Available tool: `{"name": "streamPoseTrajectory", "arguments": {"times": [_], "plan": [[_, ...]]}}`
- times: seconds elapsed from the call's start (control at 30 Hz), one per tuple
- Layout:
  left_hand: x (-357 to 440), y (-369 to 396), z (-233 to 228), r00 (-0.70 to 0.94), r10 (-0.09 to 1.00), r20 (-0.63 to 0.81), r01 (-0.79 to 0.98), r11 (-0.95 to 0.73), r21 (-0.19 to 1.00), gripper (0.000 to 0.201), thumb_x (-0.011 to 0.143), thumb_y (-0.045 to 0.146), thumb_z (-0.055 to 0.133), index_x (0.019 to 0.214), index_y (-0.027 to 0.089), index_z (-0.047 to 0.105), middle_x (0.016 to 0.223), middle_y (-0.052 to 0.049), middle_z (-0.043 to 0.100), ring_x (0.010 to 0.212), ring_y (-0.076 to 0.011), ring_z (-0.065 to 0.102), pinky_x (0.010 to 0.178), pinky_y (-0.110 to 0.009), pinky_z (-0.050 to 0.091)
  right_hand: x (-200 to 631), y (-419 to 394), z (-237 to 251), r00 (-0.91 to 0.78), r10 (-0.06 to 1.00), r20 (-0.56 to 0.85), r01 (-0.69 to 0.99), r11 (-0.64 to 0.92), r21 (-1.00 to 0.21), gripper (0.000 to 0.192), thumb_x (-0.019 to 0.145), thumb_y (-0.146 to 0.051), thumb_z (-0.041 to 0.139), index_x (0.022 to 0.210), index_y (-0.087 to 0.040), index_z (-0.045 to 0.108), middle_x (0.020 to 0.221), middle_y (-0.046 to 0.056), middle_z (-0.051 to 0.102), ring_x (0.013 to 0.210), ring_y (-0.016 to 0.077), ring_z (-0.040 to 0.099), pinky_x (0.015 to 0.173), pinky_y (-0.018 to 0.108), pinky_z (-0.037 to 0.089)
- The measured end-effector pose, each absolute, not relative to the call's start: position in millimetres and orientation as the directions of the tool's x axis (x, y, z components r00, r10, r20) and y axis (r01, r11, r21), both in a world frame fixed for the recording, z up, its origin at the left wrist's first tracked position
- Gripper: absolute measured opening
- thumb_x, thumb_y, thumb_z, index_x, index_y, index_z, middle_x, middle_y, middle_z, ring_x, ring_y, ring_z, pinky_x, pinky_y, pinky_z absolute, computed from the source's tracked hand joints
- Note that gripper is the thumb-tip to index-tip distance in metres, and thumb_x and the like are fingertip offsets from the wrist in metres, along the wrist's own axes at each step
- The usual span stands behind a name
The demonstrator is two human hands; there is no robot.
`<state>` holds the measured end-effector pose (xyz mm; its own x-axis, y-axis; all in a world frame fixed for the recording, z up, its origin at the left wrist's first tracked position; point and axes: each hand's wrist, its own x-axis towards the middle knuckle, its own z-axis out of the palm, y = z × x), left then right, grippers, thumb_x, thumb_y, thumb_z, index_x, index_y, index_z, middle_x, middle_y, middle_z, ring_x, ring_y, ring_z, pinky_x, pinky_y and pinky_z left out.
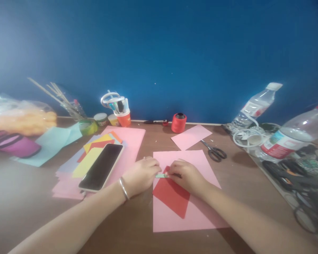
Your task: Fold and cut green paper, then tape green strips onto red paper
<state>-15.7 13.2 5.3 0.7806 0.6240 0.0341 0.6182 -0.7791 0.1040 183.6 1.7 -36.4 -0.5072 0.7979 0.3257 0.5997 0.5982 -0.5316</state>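
A small light-green paper strip (161, 175) is stretched between my hands, over a piece of red paper (173, 197). The red paper lies turned at an angle on a pink sheet (198, 215). My left hand (143, 175), with a silver bangle at the wrist, is closed and pinches the strip's left end. From the other side my right hand (187, 174) pinches its right end, with the fingers curled and covering the top part of the red paper. The fingertips are partly hidden and slightly blurred.
At left, a phone (102, 167) rests on stacked coloured papers (66, 176). Scissors (216, 152) and a smaller pink piece (192, 137) lie beyond my right hand. A red spool (178, 123) and an orange cup of pens (123, 118) stand along the wall; plastic bottles (286, 139) are at right.
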Motion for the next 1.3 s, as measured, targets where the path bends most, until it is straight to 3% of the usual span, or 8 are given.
{"name": "streamPoseTrajectory", "arguments": {"times": [0.07, 0.3, 0.63, 0.83, 0.93, 1.03, 1.17, 1.3], "plan": [[-10.0, 2.1, 3.4, 0.835, 0.55, 0.032, 0.55, -0.835, 0.012, 0.026, 0.08, 0.007, 0.039, 0.093, 0.013, 0.061, 0.087, -0.007, 0.058, 0.082, -0.0191, 0.051, 0.073, -0.031, 0.043, 183.8, 1.3, -36.1, -0.504, 0.801, 0.322, 0.608, 0.594, -0.527, 0.012, 0.078, -0.013, 0.056, 0.073, -0.019, 0.066, 0.072, 0.003, 0.061, 0.071, 0.0163, 0.051, 0.064, 0.027, 0.039], [4.3, -26.2, -2.9, 0.827, 0.562, -0.027, 0.55, -0.818, -0.17, 0.028, 0.072, 0.006, 0.042, 0.094, 0.007, 0.06, 0.084, -0.012, 0.058, 0.071, -0.0228, 0.052, 0.061, -0.036, 0.044, 182.4, -0.5, -31.7, -0.474, 0.831, 0.29, 0.648, 0.552, -0.524, 0.015, 0.082, -0.024, 0.055, 0.07, -0.02, 0.064, 0.074, 0.001, 0.058, 0.075, 0.0155, 0.05, 0.066, 0.026, 0.037], [0.2, -22.7, -0.7, 0.765, 0.644, -0.034, 0.64, -0.765, -0.073, 0.034, 0.073, 0.007, 0.04, 0.102, 0.011, 0.056, 0.084, -0.009, 0.059, 0.073, -0.0219, 0.054, 0.066, -0.036, 0.045, 210.2, 1.6, -25.8, -0.516, 0.832, 0.202, 0.707, 0.547, -0.448, 0.019, 0.079, -0.019, 0.056, 0.061, -0.017, 0.057, 0.067, 0.002, 0.055, 0.072, 0.0163, 0.047, 0.065, 0.027, 0.033], [1.1, -18.5, -2.6, 0.772, 0.636, -0.026, 0.633, -0.771, -0.067, 0.025, 0.076, 0.007, 0.04, 0.091, 0.012, 0.059, 0.078, -0.008, 0.057, 0.069, -0.0217, 0.051, 0.06, -0.035, 0.044, 226.5, 1.5, -15.6, -0.48, 0.868, 0.125, 0.751, 0.48, -0.453, 0.016, 0.072, -0.011, 0.059, 0.058, -0.017, 0.057, 0.066, 0.0, 0.057, 0.07, 0.0155, 0.05, 0.064, 0.027, 0.034], [2.7, -7.6, -5.1, 0.77, 0.638, -0.013, 0.638, -0.769, 0.026, 0.024, 0.083, 0.01, 0.039, 0.074, 0.014, 0.06, 0.075, -0.008, 0.055, 0.072, -0.0212, 0.05, 0.066, -0.035, 0.043, 224.7, 2.0, -11.5, -0.469, 0.872, 0.137, 0.728, 0.47, -0.499, 0.015, 0.074, -0.011, 0.057, 0.061, -0.019, 0.06, 0.068, 0.0, 0.058, 0.07, 0.0151, 0.051, 0.062, 0.026, 0.035], [4.5, 2.4, -6.5, 0.762, 0.648, 0.009, 0.636, -0.751, 0.178, 0.027, 0.086, 0.013, 0.04, 0.067, 0.015, 0.06, 0.077, -0.006, 0.056, 0.077, -0.0204, 0.051, 0.074, -0.036, 0.041, 215.0, -0.3, -11.2, -0.425, 0.881, 0.211, 0.683, 0.464, -0.563, 0.008, 0.079, -0.019, 0.056, 0.076, -0.02, 0.063, 0.077, 0.002, 0.061, 0.077, 0.0171, 0.053, 0.066, 0.027, 0.038], [5.1, 5.5, -7.3, 0.702, 0.711, 0.039, 0.678, -0.685, 0.265, 0.014, 0.084, 0.015, 0.044, 0.083, 0.016, 0.059, 0.084, -0.004, 0.058, 0.08, -0.0171, 0.052, 0.075, -0.03, 0.042, 199.4, -4.7, -14.9, -0.491, 0.848, 0.198, 0.656, 0.51, -0.556, 0.006, 0.077, -0.017, 0.058, 0.076, -0.019, 0.063, 0.076, 0.002, 0.06, 0.076, 0.0171, 0.053, 0.069, 0.028, 0.037], [3.6, 5.0, -10.1, 0.628, 0.774, 0.077, 0.662, -0.584, 0.47, 0.017, 0.08, 0.012, 0.047, 0.092, 0.02, 0.057, 0.088, -0.001, 0.059, 0.083, -0.0152, 0.053, 0.076, -0.027, 0.041, 194.1, -5.1, -17.3, -0.466, 0.87, 0.161, 0.661, 0.463, -0.591, 0.012, 0.071, -0.007, 0.06, 0.068, -0.018, 0.057, 0.071, -0.001, 0.057, 0.073, 0.0147, 0.051, 0.066, 0.026, 0.037]]}}
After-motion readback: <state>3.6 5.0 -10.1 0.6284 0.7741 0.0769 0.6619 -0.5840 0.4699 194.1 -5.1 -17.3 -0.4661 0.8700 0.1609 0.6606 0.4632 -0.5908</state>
